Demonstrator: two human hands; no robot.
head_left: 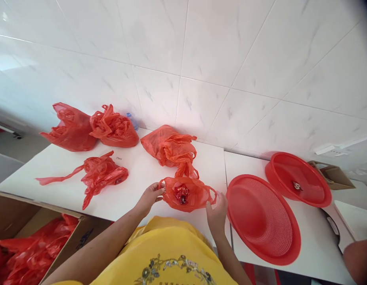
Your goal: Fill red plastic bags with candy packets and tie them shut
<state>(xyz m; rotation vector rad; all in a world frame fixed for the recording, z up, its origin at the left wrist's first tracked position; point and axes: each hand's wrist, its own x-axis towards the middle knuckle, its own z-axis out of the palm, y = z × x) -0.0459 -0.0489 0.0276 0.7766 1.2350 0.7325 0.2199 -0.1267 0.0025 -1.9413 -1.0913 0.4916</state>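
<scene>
Between my hands a red plastic bag (198, 194) is spread with its mouth facing up. Small red wrapped packets (182, 194) show inside it. My left hand (150, 198) pinches the bag's left handle. On the other side, my right hand (217, 209) grips the rim near the right handle. Just behind it lies another red plastic bag (168, 146), bunched up, its loose end touching or close to the held bag.
Left on the table (136, 170) are a crumpled red bag (102, 174), two full bags (75, 128) and a bottle (132, 120). At right stand a red sieve basket (263, 219) and red basin (299, 178). A cardboard box (64, 249) holds red bags lower left.
</scene>
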